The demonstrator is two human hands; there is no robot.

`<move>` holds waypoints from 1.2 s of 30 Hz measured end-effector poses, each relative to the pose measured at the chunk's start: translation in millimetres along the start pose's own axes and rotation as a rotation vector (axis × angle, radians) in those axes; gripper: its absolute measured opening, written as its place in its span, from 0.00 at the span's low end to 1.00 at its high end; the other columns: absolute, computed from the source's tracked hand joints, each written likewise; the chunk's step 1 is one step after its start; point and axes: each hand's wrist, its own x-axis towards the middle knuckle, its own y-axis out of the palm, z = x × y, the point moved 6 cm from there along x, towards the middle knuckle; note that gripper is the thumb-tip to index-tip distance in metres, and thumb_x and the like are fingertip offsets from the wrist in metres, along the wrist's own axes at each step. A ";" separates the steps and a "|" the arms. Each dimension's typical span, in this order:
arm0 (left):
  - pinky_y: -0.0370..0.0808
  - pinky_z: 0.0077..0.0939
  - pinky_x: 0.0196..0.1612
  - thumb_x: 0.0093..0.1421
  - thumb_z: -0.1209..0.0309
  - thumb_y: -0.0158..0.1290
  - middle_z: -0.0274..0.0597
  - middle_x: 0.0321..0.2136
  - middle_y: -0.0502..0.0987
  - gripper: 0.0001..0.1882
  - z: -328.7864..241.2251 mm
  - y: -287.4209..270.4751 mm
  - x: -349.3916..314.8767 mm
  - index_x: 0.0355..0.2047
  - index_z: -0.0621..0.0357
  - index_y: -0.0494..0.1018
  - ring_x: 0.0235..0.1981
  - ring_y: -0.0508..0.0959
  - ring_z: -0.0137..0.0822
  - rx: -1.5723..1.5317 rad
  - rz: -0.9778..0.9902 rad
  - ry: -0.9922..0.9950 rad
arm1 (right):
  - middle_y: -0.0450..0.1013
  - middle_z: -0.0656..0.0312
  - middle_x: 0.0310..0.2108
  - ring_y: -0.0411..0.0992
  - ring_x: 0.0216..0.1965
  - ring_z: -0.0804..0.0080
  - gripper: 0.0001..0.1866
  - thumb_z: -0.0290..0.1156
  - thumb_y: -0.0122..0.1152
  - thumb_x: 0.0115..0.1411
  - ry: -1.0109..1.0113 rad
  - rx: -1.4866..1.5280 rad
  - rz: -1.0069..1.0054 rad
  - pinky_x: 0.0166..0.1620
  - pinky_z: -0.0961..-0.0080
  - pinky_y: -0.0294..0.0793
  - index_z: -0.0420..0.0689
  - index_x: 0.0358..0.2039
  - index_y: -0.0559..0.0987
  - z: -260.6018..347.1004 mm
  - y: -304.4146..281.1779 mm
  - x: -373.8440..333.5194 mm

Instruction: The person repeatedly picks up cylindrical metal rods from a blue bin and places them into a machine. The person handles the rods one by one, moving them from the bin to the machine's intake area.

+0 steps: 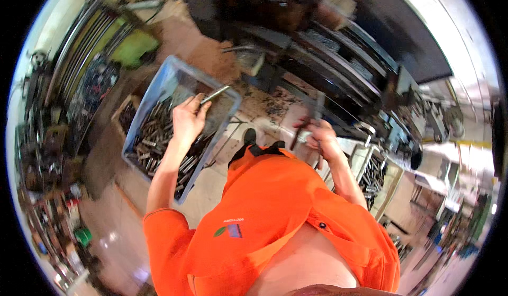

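My left hand [189, 118] is above a blue plastic crate [168, 79] and pinches a shiny metal rod [216, 93] that points up and to the right. Many short metal rods [151, 142] lie loose in the crate below that hand. In my right hand [324, 137], fingers closed, is a dark tool [301, 132] with a long, thin part. Motion smears it, so its kind cannot be made out. The two hands are well apart, on either side of my orange shirt front.
Right of my right arm stands a pale-edged box of metal rods [373, 175]. A large dark machine [328, 52] fills the far side. A smaller wooden box [125, 110] touches the crate's left side. Green metal equipment [129, 44] is at the far left.
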 end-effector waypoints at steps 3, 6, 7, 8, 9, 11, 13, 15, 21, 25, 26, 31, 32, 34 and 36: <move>0.68 0.32 0.21 0.47 0.73 0.57 0.49 0.18 0.70 0.12 -67.2 34.4 20.6 0.33 0.64 0.73 0.18 0.72 0.44 -0.138 0.030 0.217 | 0.71 0.61 0.33 0.66 0.32 0.77 0.18 0.26 0.48 0.44 -0.006 -0.202 0.174 0.35 0.80 0.66 0.35 0.38 0.72 28.3 32.9 -3.5; 0.68 0.32 0.22 0.47 0.75 0.56 0.48 0.18 0.70 0.12 -116.9 58.8 31.0 0.33 0.66 0.73 0.18 0.72 0.45 -0.254 0.071 0.315 | 0.71 0.60 0.32 0.65 0.29 0.77 0.18 0.25 0.45 0.42 -0.081 -0.193 0.157 0.31 0.82 0.64 0.36 0.36 0.73 30.2 35.7 -8.5; 0.68 0.32 0.22 0.47 0.75 0.56 0.48 0.19 0.70 0.12 -125.1 64.9 30.4 0.33 0.66 0.73 0.19 0.72 0.45 -0.263 0.096 0.323 | 0.70 0.60 0.31 0.65 0.30 0.76 0.16 0.26 0.48 0.41 -0.069 -0.196 0.126 0.32 0.81 0.64 0.36 0.33 0.73 30.1 32.2 -12.8; 0.68 0.31 0.22 0.47 0.75 0.56 0.48 0.19 0.71 0.12 -132.1 70.9 29.6 0.33 0.66 0.73 0.19 0.72 0.45 -0.273 0.119 0.331 | 0.70 0.60 0.29 0.66 0.30 0.75 0.15 0.28 0.50 0.41 -0.057 -0.199 0.095 0.33 0.79 0.65 0.36 0.31 0.72 33.3 29.4 -17.9; 0.68 0.31 0.22 0.48 0.74 0.56 0.47 0.20 0.72 0.12 -138.6 77.0 28.4 0.34 0.65 0.73 0.20 0.73 0.45 -0.262 0.121 0.370 | 0.69 0.61 0.27 0.66 0.31 0.74 0.14 0.30 0.53 0.40 -0.044 -0.202 0.066 0.34 0.78 0.66 0.37 0.29 0.72 34.1 25.4 -21.3; 0.69 0.31 0.23 0.48 0.74 0.56 0.47 0.20 0.72 0.11 -146.2 89.1 27.0 0.33 0.64 0.74 0.20 0.73 0.45 -0.287 0.160 0.407 | 0.69 0.60 0.28 0.66 0.31 0.73 0.13 0.30 0.52 0.40 -0.080 -0.200 0.027 0.34 0.77 0.66 0.36 0.28 0.72 31.2 16.2 -23.7; 0.69 0.33 0.23 0.48 0.74 0.56 0.47 0.20 0.72 0.11 -153.9 98.4 25.9 0.33 0.63 0.73 0.20 0.73 0.45 -0.290 0.199 0.435 | 0.70 0.58 0.27 0.66 0.30 0.73 0.14 0.30 0.52 0.40 -0.131 -0.234 -0.033 0.34 0.76 0.67 0.36 0.29 0.72 25.6 6.6 -23.5; 0.69 0.33 0.23 0.48 0.74 0.56 0.46 0.20 0.72 0.10 -160.7 105.8 26.5 0.32 0.63 0.73 0.21 0.73 0.45 -0.280 0.253 0.452 | 0.69 0.58 0.25 0.66 0.28 0.73 0.14 0.30 0.52 0.41 -0.116 -0.322 -0.141 0.33 0.76 0.66 0.36 0.29 0.72 19.1 -1.8 -21.8; 0.68 0.31 0.22 0.48 0.73 0.56 0.46 0.20 0.72 0.10 -166.3 118.7 34.8 0.32 0.63 0.73 0.19 0.72 0.44 -0.328 0.304 0.528 | 0.65 0.51 0.19 0.65 0.25 0.73 0.12 0.29 0.53 0.39 -0.184 -0.453 -0.297 0.31 0.73 0.66 0.33 0.23 0.71 26.7 -2.7 -26.6; 0.69 0.31 0.23 0.48 0.71 0.56 0.46 0.21 0.73 0.12 -162.2 128.4 44.0 0.34 0.63 0.73 0.20 0.73 0.44 -0.352 0.412 0.519 | 0.65 0.52 0.19 0.65 0.24 0.66 0.11 0.30 0.53 0.39 -0.264 -0.498 -0.377 0.30 0.71 0.64 0.35 0.21 0.70 26.1 -4.1 -26.5; 0.70 0.32 0.24 0.48 0.70 0.56 0.45 0.22 0.74 0.13 -159.5 131.4 46.6 0.34 0.62 0.73 0.22 0.74 0.44 -0.335 0.452 0.502 | 0.65 0.56 0.18 0.63 0.23 0.69 0.10 0.30 0.51 0.39 -0.273 -0.532 -0.420 0.28 0.72 0.63 0.36 0.21 0.69 26.5 -3.6 -27.2; 0.72 0.33 0.28 0.49 0.62 0.57 0.48 0.25 0.76 0.20 -153.6 140.3 67.1 0.38 0.62 0.72 0.25 0.76 0.45 -0.330 0.615 0.408 | 0.65 0.60 0.18 0.62 0.22 0.72 0.09 0.30 0.49 0.39 -0.231 -0.462 -0.499 0.27 0.75 0.61 0.38 0.21 0.68 23.7 -6.3 -26.8; 0.72 0.33 0.29 0.48 0.60 0.57 0.48 0.25 0.76 0.21 -150.5 144.2 69.8 0.39 0.62 0.72 0.26 0.77 0.45 -0.313 0.678 0.363 | 0.67 0.59 0.19 0.63 0.23 0.71 0.10 0.30 0.51 0.40 -0.237 -0.376 -0.515 0.29 0.75 0.62 0.37 0.22 0.69 22.1 -10.2 -26.4; 0.72 0.31 0.29 0.50 0.60 0.56 0.51 0.23 0.76 0.22 -143.1 154.6 69.1 0.41 0.63 0.71 0.25 0.77 0.43 -0.263 0.717 0.322 | 0.70 0.56 0.22 0.67 0.26 0.67 0.11 0.29 0.53 0.42 -0.246 -0.206 -0.542 0.33 0.74 0.66 0.35 0.25 0.72 16.5 -20.7 -24.7; 0.72 0.27 0.27 0.52 0.64 0.56 0.51 0.23 0.77 0.21 -137.4 167.1 59.0 0.43 0.63 0.70 0.24 0.78 0.38 -0.277 0.784 0.250 | 0.67 0.66 0.22 0.63 0.27 0.78 0.09 0.27 0.51 0.43 -0.293 0.010 -0.520 0.33 0.79 0.64 0.37 0.26 0.71 19.4 -30.5 -24.4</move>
